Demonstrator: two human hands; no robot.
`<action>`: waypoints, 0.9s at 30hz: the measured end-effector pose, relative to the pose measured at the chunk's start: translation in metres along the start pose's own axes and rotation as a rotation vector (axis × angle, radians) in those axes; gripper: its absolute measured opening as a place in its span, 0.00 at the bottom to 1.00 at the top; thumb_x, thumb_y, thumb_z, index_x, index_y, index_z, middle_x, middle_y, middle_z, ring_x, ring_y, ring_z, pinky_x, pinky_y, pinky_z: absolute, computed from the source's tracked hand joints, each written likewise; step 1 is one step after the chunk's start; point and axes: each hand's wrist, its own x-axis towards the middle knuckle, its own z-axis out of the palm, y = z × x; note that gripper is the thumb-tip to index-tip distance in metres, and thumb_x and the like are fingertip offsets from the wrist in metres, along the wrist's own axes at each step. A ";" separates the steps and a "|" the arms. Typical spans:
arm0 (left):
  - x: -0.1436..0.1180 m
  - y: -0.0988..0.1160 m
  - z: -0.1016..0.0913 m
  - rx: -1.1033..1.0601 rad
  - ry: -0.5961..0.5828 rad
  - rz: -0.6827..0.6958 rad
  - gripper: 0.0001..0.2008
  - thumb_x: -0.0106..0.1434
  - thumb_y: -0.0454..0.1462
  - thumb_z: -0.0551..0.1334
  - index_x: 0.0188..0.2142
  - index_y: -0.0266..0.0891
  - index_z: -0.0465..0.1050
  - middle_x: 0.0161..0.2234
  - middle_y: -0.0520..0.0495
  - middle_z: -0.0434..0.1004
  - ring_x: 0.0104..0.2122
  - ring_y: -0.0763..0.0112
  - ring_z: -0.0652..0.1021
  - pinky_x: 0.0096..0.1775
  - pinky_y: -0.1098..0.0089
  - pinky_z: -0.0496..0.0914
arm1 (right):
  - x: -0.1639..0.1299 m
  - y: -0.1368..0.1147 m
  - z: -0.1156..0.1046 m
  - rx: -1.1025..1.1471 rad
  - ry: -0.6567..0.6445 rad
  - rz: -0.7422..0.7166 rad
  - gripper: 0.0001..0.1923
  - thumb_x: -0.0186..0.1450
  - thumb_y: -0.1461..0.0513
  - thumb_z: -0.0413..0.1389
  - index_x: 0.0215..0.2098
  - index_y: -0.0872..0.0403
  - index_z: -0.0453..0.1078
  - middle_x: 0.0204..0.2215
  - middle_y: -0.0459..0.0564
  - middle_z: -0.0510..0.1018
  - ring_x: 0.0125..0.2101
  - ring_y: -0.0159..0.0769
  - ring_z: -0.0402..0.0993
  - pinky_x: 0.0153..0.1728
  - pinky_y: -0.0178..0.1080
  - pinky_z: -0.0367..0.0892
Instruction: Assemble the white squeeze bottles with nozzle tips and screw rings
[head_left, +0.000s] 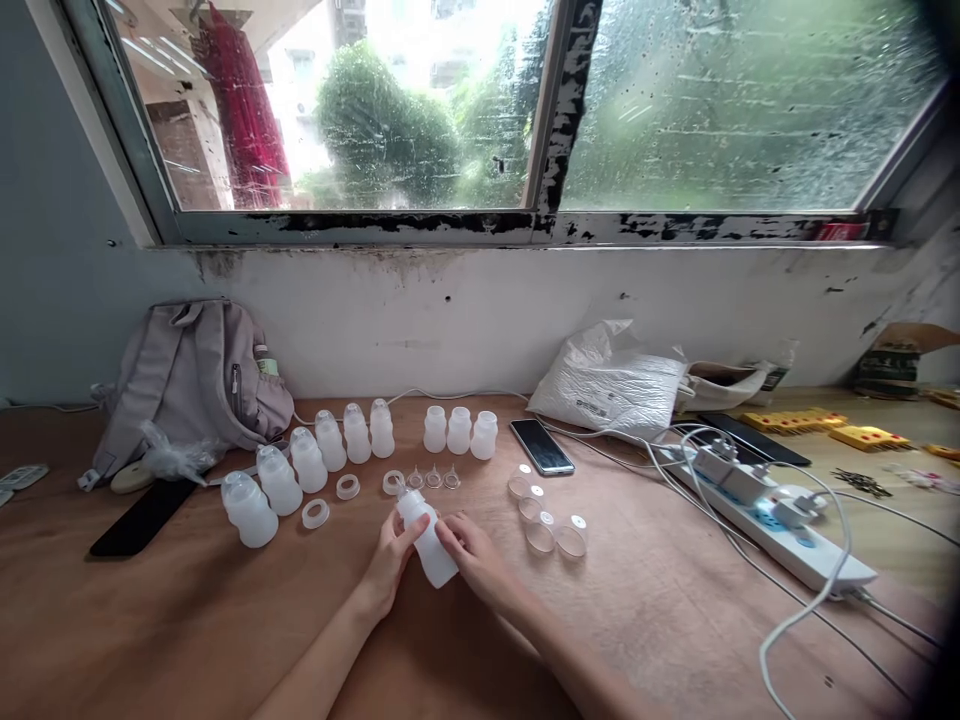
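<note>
A translucent white baby bottle [433,552] lies tilted between my hands, a nipple and ring at its upper end. My left hand [391,560] is closed round its neck, and my right hand [466,548] grips its side. Just beyond stand several clear nipples [433,478] and a white screw ring [392,483]; two more rings [315,514] lie to the left. Several capped bottles [308,460] form a curved row at the left. Three bottles without caps [459,430] stand further back. Several clear bottle caps [541,536] lie at the right.
A smartphone [541,446] lies behind the caps, near a silver plastic package [611,380]. The power strip [780,530] and its loose cables spread over the right side. At the left are a grey backpack [202,370] and a black flat object [142,518].
</note>
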 end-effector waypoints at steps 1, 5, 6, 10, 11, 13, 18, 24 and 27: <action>-0.001 -0.001 0.001 0.007 0.032 0.010 0.15 0.51 0.40 0.64 0.37 0.37 0.67 0.36 0.45 0.72 0.37 0.65 0.73 0.38 0.70 0.65 | 0.004 0.002 -0.008 -0.094 0.038 -0.049 0.21 0.62 0.49 0.44 0.23 0.54 0.67 0.25 0.47 0.68 0.27 0.33 0.64 0.28 0.34 0.60; -0.001 -0.002 -0.001 0.032 0.089 0.005 0.15 0.49 0.40 0.65 0.36 0.39 0.67 0.32 0.49 0.71 0.32 0.71 0.71 0.33 0.74 0.65 | 0.015 0.004 -0.047 -0.430 0.267 0.016 0.18 0.62 0.53 0.45 0.22 0.54 0.67 0.19 0.47 0.68 0.22 0.34 0.63 0.25 0.35 0.56; -0.001 -0.001 -0.002 0.040 0.104 0.015 0.15 0.49 0.40 0.65 0.36 0.39 0.67 0.31 0.50 0.70 0.30 0.72 0.71 0.32 0.75 0.64 | 0.016 0.004 -0.058 -0.513 0.283 0.060 0.16 0.61 0.54 0.46 0.22 0.54 0.67 0.19 0.48 0.69 0.23 0.34 0.64 0.24 0.35 0.55; 0.003 -0.002 -0.006 0.044 0.210 0.076 0.18 0.47 0.40 0.66 0.37 0.40 0.66 0.30 0.51 0.70 0.28 0.74 0.71 0.30 0.76 0.64 | 0.006 0.002 -0.100 -0.816 0.289 0.301 0.09 0.58 0.58 0.49 0.30 0.52 0.69 0.27 0.50 0.74 0.28 0.38 0.69 0.24 0.34 0.54; 0.004 -0.002 -0.007 0.037 0.240 0.076 0.19 0.47 0.40 0.66 0.39 0.41 0.66 0.32 0.51 0.70 0.28 0.74 0.72 0.30 0.75 0.64 | 0.002 0.002 -0.108 -0.865 0.268 0.368 0.08 0.57 0.58 0.50 0.30 0.51 0.69 0.30 0.51 0.74 0.30 0.40 0.69 0.25 0.34 0.54; 0.006 -0.003 -0.009 0.021 0.283 0.053 0.23 0.46 0.41 0.67 0.41 0.42 0.64 0.34 0.50 0.71 0.29 0.72 0.73 0.30 0.74 0.65 | -0.005 0.006 -0.117 -0.920 0.195 0.450 0.07 0.54 0.59 0.53 0.31 0.52 0.69 0.32 0.52 0.75 0.33 0.42 0.70 0.25 0.35 0.54; 0.006 -0.005 -0.009 0.059 0.207 0.022 0.21 0.48 0.43 0.65 0.40 0.40 0.63 0.31 0.49 0.72 0.30 0.69 0.74 0.28 0.73 0.65 | 0.000 0.020 -0.096 -0.880 0.101 0.280 0.08 0.55 0.60 0.54 0.32 0.53 0.66 0.28 0.51 0.74 0.31 0.39 0.69 0.26 0.34 0.54; 0.003 -0.001 -0.004 0.119 0.171 0.045 0.23 0.48 0.46 0.64 0.41 0.40 0.64 0.32 0.46 0.73 0.25 0.68 0.75 0.26 0.72 0.66 | 0.020 0.036 -0.029 -0.585 0.155 0.021 0.13 0.60 0.51 0.48 0.34 0.51 0.61 0.21 0.47 0.70 0.23 0.37 0.67 0.24 0.35 0.52; 0.004 0.001 -0.003 0.113 0.198 0.066 0.24 0.46 0.45 0.66 0.41 0.40 0.64 0.35 0.45 0.72 0.29 0.66 0.75 0.28 0.71 0.67 | 0.022 0.041 -0.016 -0.564 0.162 -0.029 0.14 0.58 0.51 0.50 0.37 0.50 0.61 0.25 0.48 0.71 0.26 0.40 0.67 0.25 0.37 0.52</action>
